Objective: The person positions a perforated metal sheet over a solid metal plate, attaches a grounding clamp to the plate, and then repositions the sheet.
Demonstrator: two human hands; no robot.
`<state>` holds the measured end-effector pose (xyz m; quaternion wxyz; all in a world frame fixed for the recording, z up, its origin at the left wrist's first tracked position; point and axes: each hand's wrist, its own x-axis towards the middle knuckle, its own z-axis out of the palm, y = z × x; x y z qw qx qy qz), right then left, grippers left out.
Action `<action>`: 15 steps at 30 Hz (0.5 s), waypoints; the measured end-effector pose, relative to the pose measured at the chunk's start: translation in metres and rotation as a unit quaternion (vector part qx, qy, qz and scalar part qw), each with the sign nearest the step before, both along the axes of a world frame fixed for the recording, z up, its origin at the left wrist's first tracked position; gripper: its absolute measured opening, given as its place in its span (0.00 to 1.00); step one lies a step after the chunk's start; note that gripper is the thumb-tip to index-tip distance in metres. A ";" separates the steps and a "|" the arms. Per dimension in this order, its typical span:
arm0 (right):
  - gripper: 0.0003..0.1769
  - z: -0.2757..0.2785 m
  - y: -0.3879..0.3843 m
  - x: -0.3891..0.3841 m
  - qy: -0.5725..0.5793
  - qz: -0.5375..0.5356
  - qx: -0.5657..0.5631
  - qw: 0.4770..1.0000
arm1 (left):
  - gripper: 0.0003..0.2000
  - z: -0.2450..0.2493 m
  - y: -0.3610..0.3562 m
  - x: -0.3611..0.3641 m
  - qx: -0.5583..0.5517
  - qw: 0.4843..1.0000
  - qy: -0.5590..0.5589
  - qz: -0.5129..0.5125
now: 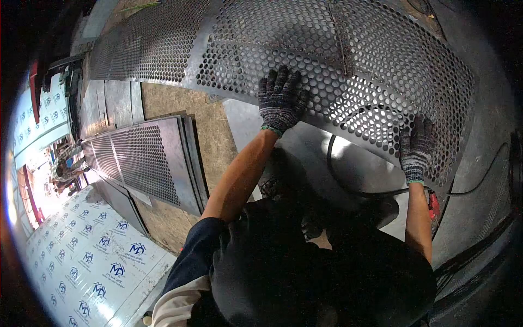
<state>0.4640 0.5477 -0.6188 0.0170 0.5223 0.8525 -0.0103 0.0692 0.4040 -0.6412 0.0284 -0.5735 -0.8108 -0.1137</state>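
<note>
A large perforated metal sheet (327, 84) lies across the top of the head view, its near edge running toward me. My left hand (280, 101), in a dark knitted glove, rests flat on the sheet's near edge with the fingers stretched out. Farther right, my right hand (417, 147), gloved the same way, lies on the sheet near its right end, fingers extended. Neither hand grips anything that I can see. Just below my right wrist is a red-handled tool (433, 206), partly hidden by the forearm.
A stack of perforated sheets (144, 161) lies on the floor to the left. Below it stands a large printed panel (87, 261). A black cable (332, 163) curves under the sheet and past my right wrist. Another person (68, 163) works at the far left.
</note>
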 end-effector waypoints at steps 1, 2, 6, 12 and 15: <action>0.39 -0.003 0.000 0.001 0.000 0.000 0.000 1.000 | 0.29 0.000 0.000 0.000 0.004 1.000 0.006 0.004; 0.39 -0.007 0.000 0.004 -0.009 0.007 0.016 1.000 | 0.29 0.000 0.000 0.000 0.004 1.000 0.006 0.004; 0.35 0.004 -0.003 -0.004 0.017 -0.003 0.004 1.000 | 0.29 0.003 0.001 0.000 -0.004 1.000 0.010 0.001; 0.39 -0.014 0.000 0.009 0.026 0.021 0.026 0.999 | 0.29 0.001 0.001 0.001 0.002 1.000 0.000 0.000; 0.38 -0.017 0.000 0.009 0.028 0.028 0.039 0.998 | 0.30 -0.003 -0.001 0.000 -0.014 1.000 0.011 -0.001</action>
